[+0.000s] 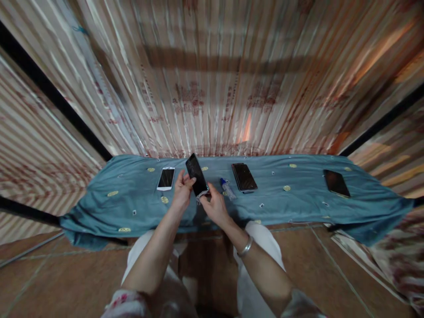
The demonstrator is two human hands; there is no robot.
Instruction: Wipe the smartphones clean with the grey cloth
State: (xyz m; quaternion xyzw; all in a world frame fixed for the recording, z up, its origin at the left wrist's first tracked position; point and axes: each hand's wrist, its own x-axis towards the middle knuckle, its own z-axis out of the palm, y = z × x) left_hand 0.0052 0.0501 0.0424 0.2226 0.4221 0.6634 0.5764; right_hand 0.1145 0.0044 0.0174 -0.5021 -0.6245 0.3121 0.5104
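Observation:
A black phone (196,174) is held tilted up over the blue cloth (132,198), between both my hands. My left hand (182,191) grips its left edge, thumb on the screen side. My right hand (214,205) holds the phone's lower end, and a small pale cloth or wipe shows at my fingertips there. A silver bangle (245,247) sits on my right wrist.
On the blue cloth lie a white-framed phone (166,178) at left, a small blue-capped bottle (227,187), a stack of dark phones (244,177) and a further dark phone (336,183) at right. A corrugated wall stands behind; brown tiled floor lies below.

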